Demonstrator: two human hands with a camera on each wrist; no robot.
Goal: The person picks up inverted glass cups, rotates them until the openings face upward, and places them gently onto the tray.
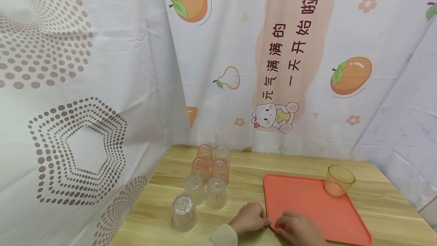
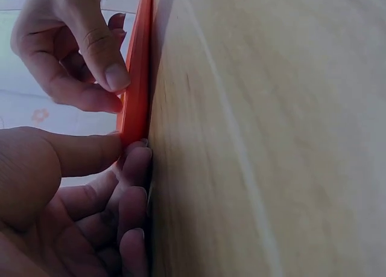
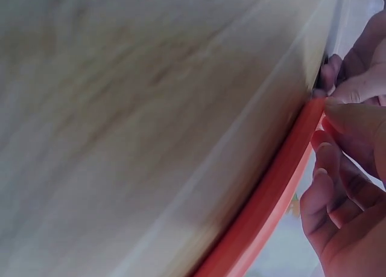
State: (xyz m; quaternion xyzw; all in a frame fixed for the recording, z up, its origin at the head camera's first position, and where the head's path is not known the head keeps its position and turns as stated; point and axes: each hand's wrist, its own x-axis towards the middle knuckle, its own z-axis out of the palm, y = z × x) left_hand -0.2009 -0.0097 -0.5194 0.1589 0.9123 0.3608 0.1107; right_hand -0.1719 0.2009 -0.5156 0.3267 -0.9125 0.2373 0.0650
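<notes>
A flat red tray (image 1: 307, 200) lies on the wooden table, its near-left corner between both hands. My left hand (image 1: 250, 217) pinches that corner; in the left wrist view its thumb (image 2: 90, 155) presses the rim while the other fingers curl low by the tabletop. My right hand (image 1: 300, 227) is just to the right, thumb and forefinger pinching the rim, as the right wrist view shows along the red edge (image 3: 265, 222). On the tray's far right corner stands a transparent amber cup (image 1: 339, 181), mouth up.
Left of the tray several clear tumblers (image 1: 184, 215) and pink tumblers (image 1: 220, 170) stand upside down in a group on the table (image 1: 249, 166). A printed curtain (image 1: 218, 98) hangs behind the table, and a dotted one (image 1: 78, 155) closes the left side.
</notes>
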